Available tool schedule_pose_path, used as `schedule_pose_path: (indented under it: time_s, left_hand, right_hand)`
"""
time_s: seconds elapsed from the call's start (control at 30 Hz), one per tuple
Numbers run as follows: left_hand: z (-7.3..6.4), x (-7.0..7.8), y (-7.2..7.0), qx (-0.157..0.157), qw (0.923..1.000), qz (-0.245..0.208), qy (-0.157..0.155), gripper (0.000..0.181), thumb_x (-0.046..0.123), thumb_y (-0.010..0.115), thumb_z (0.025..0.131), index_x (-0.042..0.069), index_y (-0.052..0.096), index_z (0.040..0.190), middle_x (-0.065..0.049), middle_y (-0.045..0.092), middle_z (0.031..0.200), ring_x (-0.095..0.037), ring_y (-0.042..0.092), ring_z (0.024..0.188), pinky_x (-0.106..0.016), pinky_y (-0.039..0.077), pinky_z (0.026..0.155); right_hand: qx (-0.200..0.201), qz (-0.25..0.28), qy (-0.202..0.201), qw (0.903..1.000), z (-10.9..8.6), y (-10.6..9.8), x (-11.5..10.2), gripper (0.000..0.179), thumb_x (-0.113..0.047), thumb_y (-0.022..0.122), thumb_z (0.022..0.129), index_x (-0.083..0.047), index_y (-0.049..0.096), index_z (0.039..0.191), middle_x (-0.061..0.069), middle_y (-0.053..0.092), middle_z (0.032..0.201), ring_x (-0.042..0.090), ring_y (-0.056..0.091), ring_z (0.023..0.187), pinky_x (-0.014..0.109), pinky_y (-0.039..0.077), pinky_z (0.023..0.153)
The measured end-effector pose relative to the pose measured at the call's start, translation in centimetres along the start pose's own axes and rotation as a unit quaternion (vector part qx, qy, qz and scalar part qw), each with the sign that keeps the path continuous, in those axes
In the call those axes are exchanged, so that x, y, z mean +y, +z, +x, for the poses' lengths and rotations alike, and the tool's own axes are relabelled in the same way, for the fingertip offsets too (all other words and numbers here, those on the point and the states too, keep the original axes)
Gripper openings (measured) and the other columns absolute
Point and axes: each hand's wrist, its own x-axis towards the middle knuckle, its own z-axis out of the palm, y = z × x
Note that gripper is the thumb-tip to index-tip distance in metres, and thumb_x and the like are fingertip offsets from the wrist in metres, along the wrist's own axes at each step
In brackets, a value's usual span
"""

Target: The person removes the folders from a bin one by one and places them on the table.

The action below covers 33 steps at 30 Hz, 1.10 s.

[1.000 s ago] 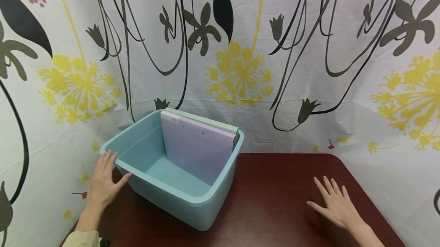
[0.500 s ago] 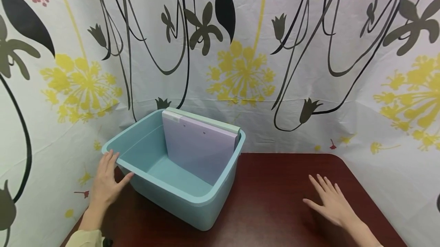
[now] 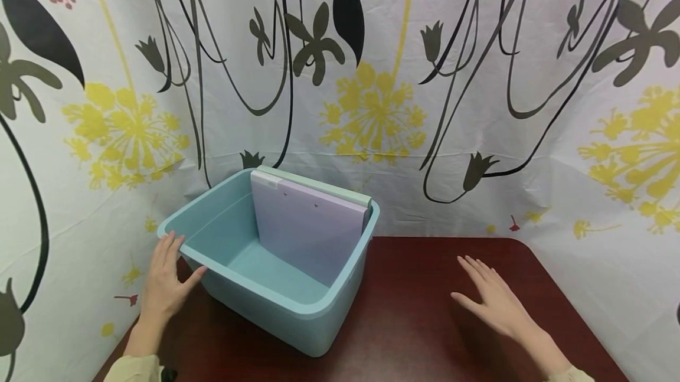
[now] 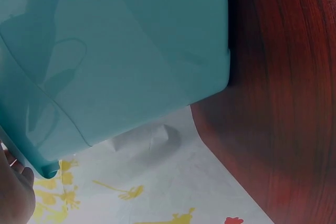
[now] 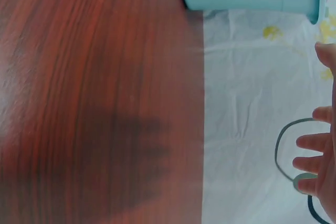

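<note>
A light blue plastic tub (image 3: 276,329) stands at an angle on the table. Inside, a flat purple folder (image 3: 308,228) with two small rivets leans against the far wall, and a pale green folder (image 3: 319,187) shows behind its top edge. My left hand (image 3: 166,278) rests at the tub's left corner, fingers straight with the tips on the rim and the thumb spread along the near side. In the left wrist view only a bit of that hand (image 4: 14,192) shows beside the rim. My right hand (image 3: 491,299) hovers over the table right of the tub, fingers extended and holding nothing.
The dark red-brown table (image 3: 414,311) has a rounded far right corner. A white cloth (image 3: 467,122) with printed flowers hangs behind the table and along both sides, close to the tub's back.
My right hand has moved left and slightly away from me, and its fingers have drawn closer together. The left hand stays at the tub's rim; tub and folders have not moved.
</note>
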Motion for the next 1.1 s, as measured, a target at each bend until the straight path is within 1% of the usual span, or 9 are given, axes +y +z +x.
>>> schedule_pose_path:
  time_s: [0.1,0.23,0.37,0.53,0.7,0.77,0.83,0.97,1.1]
  left_hand:
    - [0.0,0.0,0.1,0.001,1.0000,-0.005,0.000,0.080,0.047,0.064,0.077,-0.004,0.038,0.132,-0.026,0.029,0.140,-0.038,0.018,0.133,-0.055,0.017,0.103]
    - [-0.1,0.0,0.0,0.001,0.9999,-0.011,-0.004,0.079,0.045,0.065,0.077,-0.004,0.038,0.133,-0.026,0.028,0.140,-0.038,0.017,0.133,-0.057,0.017,0.103]
    - [-0.1,0.2,0.1,0.009,0.9999,-0.013,-0.003,0.081,0.048,0.063,0.077,-0.005,0.037,0.132,-0.027,0.028,0.140,-0.038,0.017,0.133,-0.055,0.016,0.104]
    - [-0.1,0.3,0.4,0.017,0.9998,-0.014,0.002,0.084,0.054,0.060,0.078,-0.005,0.037,0.133,-0.027,0.028,0.140,-0.039,0.017,0.133,-0.052,0.014,0.106]
    - [-0.1,0.3,0.5,0.017,0.9997,-0.015,0.003,0.085,0.055,0.060,0.078,-0.004,0.036,0.134,-0.027,0.027,0.141,-0.038,0.016,0.134,-0.053,0.014,0.106]
    - [0.0,0.2,0.6,0.017,0.9997,-0.016,0.002,0.084,0.054,0.060,0.078,-0.004,0.036,0.134,-0.027,0.027,0.141,-0.038,0.016,0.134,-0.053,0.014,0.106]
    - [-0.1,0.2,0.7,0.017,0.9997,-0.019,0.001,0.084,0.054,0.060,0.078,-0.004,0.035,0.134,-0.027,0.027,0.141,-0.037,0.016,0.134,-0.053,0.014,0.106]
    - [-0.1,0.2,0.7,0.018,0.9995,-0.026,-0.004,0.083,0.052,0.061,0.078,-0.004,0.035,0.134,-0.027,0.027,0.141,-0.036,0.014,0.135,-0.053,0.013,0.106]
    - [-0.2,0.1,0.8,0.023,0.9993,-0.029,-0.008,0.084,0.053,0.061,0.078,-0.004,0.035,0.134,-0.028,0.027,0.141,-0.036,0.014,0.135,-0.053,0.012,0.106]
  right_hand:
    - [0.005,0.006,-0.005,1.0000,0.3,-0.1,-0.5,0.071,-0.040,0.063,0.082,-0.013,0.033,0.141,0.018,0.036,0.139,0.040,0.029,0.127,0.040,0.010,0.109]
    - [0.009,0.013,-0.007,0.9998,0.7,-0.1,-1.0,0.071,-0.040,0.063,0.082,-0.015,0.033,0.141,0.016,0.036,0.139,0.038,0.032,0.125,0.048,0.021,0.102]
    - [0.011,0.021,-0.008,0.9997,1.2,-0.2,-1.5,0.071,-0.040,0.064,0.081,-0.017,0.033,0.141,0.014,0.037,0.139,0.035,0.033,0.125,0.052,0.029,0.093]
    - [0.029,0.018,-0.029,0.9990,1.7,-0.2,-2.1,0.070,-0.039,0.065,0.081,-0.015,0.035,0.139,0.013,0.038,0.138,0.033,0.034,0.124,0.050,0.028,0.094]
    - [0.042,0.009,-0.050,0.9979,2.3,-0.2,-2.6,0.068,-0.037,0.065,0.081,-0.013,0.038,0.138,0.014,0.040,0.136,0.032,0.034,0.124,0.043,0.018,0.105]
    - [0.044,0.006,-0.055,0.9975,2.5,-0.3,-2.9,0.068,-0.037,0.065,0.081,-0.012,0.038,0.137,0.013,0.041,0.136,0.031,0.034,0.124,0.041,0.015,0.107]
    - [0.046,0.004,-0.060,0.9972,2.7,-0.3,-3.1,0.068,-0.037,0.066,0.080,-0.012,0.039,0.137,0.012,0.041,0.136,0.030,0.034,0.124,0.042,0.017,0.106]
    - [0.044,0.001,-0.064,0.9970,3.4,-0.3,-3.7,0.069,-0.039,0.066,0.079,-0.012,0.039,0.137,0.012,0.042,0.136,0.031,0.035,0.125,0.048,0.024,0.100]
    - [0.036,0.006,-0.063,0.9973,4.1,-0.5,-4.3,0.069,-0.041,0.065,0.080,-0.012,0.039,0.137,0.013,0.041,0.136,0.034,0.031,0.126,0.051,0.026,0.097]
